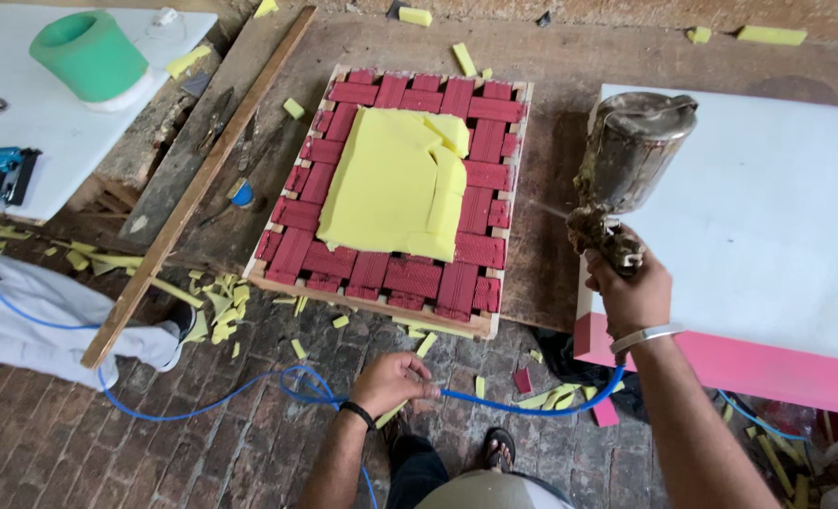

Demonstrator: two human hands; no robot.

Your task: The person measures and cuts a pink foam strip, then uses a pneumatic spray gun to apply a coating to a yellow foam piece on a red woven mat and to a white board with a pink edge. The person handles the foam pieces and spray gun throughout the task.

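Head view, looking down: right hand (629, 294) gripping a grimy metal spray gun (626, 170), holding it upright at the right, near a white foam block (767, 217); left hand (390, 380) closing around a blue hose (240, 396) low over the brick floor (249, 462), near side of a red-webbed wooden frame (395, 273) carrying yellow foam (395, 184).

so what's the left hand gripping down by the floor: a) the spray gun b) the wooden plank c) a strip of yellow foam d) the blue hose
d: the left hand is closed around the blue hose just above the brick floor, while the right hand holds the spray gun up over the frame of red webbing.
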